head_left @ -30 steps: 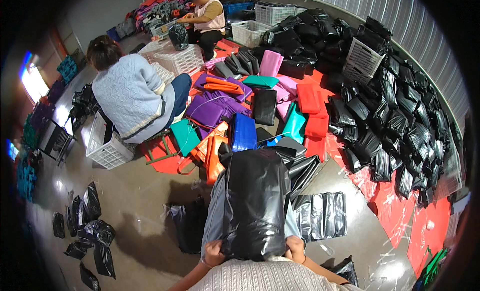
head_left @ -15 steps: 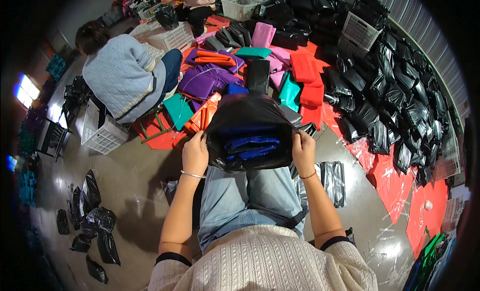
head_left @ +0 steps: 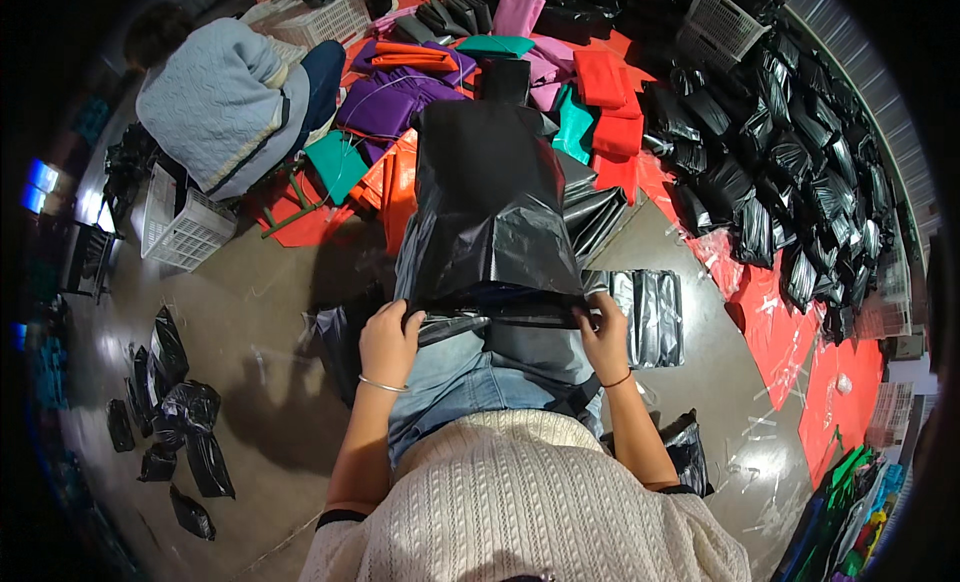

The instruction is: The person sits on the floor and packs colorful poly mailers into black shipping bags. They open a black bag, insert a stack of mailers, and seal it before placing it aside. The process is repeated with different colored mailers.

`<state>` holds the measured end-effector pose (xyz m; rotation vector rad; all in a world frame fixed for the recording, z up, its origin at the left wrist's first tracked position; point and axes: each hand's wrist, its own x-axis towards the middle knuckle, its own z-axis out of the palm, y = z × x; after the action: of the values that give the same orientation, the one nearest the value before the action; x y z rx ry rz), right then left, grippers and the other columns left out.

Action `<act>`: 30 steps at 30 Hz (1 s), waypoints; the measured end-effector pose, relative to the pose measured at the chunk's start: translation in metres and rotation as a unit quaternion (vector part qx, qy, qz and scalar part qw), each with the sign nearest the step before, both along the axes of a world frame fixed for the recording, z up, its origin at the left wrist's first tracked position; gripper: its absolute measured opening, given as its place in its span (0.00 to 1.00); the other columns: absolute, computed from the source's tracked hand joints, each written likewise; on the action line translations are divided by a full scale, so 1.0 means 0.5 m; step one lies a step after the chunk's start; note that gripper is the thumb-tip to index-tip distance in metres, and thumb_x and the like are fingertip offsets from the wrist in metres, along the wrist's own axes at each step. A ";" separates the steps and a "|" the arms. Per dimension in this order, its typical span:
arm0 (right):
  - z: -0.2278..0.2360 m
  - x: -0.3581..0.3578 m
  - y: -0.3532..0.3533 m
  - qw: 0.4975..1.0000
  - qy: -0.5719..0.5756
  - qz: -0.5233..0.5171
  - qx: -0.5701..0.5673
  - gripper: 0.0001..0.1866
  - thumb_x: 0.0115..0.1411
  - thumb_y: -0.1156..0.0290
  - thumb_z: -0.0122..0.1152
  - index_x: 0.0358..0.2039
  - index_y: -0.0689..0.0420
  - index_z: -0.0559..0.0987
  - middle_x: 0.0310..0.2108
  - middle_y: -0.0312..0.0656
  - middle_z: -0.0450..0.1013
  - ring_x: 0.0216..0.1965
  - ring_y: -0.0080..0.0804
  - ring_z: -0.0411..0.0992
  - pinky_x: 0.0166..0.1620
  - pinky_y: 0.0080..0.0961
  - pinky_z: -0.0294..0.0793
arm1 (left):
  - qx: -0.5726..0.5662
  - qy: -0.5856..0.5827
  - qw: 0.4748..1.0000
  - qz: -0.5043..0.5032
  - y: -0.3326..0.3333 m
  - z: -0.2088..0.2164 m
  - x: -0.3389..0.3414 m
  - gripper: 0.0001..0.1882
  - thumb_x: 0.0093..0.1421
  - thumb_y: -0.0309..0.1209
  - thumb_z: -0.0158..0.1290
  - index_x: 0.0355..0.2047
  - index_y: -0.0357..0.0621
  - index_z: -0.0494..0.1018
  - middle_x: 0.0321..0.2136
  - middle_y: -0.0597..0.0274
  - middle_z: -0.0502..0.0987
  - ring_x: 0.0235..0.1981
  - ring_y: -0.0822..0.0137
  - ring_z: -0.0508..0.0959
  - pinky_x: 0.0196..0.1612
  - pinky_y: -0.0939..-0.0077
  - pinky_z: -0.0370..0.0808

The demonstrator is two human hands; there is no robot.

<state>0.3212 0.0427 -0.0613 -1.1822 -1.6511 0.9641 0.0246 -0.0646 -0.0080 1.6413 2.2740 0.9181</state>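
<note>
A large black plastic bag (head_left: 490, 202) lies stretched out over my knees, its mouth facing me. My left hand (head_left: 388, 344) pinches the left corner of the mouth between thumb and fingers. At the opposite corner, my right hand (head_left: 606, 338) grips the edge the same way. The mouth is a low, nearly flat slit, with a little dark blue showing in its shadow. Most of what the bag contains is hidden. Beside my right hand, on the floor, lies a flat stack of shiny black bags (head_left: 655, 317).
Folded purple (head_left: 380, 107), orange (head_left: 397, 182), teal (head_left: 575, 122) and red bags (head_left: 605, 82) lie ahead. Packed black parcels (head_left: 770, 182) are heaped at right, more parcels (head_left: 190, 407) lie at left. Another person (head_left: 225, 107) sits far left near a white crate (head_left: 190, 222).
Both hands have come down toward my lap. The bag's mouth, wide before with blue folded contents showing, has dropped nearly flat, and its body now stretches away from me.
</note>
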 end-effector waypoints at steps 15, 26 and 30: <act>0.095 0.035 -0.061 0.986 -0.021 0.004 -0.167 0.08 0.61 0.79 0.60 0.29 0.63 0.68 0.21 0.32 0.65 0.17 0.15 0.63 0.20 0.14 0.63 | -0.084 -0.203 0.974 0.048 -0.090 0.036 0.015 0.09 0.60 0.29 0.55 0.28 0.36 0.68 0.12 0.56 0.72 0.14 0.62 0.76 0.19 0.70 0.68; 0.163 -0.201 -0.073 0.943 -0.020 0.302 0.136 0.10 0.48 0.82 0.64 0.33 0.61 0.78 0.30 0.45 0.73 0.34 0.44 0.72 0.37 0.35 0.72 | -0.039 -0.273 0.961 0.035 -0.107 0.027 0.028 0.13 0.57 0.29 0.60 0.24 0.34 0.70 0.16 0.53 0.76 0.18 0.65 0.80 0.22 0.77 0.71; 0.151 -0.288 -0.076 0.918 -0.019 0.363 0.161 0.13 0.45 0.79 0.68 0.34 0.61 0.79 0.33 0.45 0.73 0.36 0.45 0.72 0.39 0.34 0.72 | -0.011 -0.230 0.973 0.017 -0.114 0.031 0.025 0.10 0.56 0.22 0.58 0.24 0.29 0.69 0.19 0.53 0.77 0.21 0.70 0.80 0.24 0.79 0.73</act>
<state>0.1774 0.0049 0.0140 -0.3483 -2.2344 1.0413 0.0373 -0.1217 0.0076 1.2224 1.9862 1.1361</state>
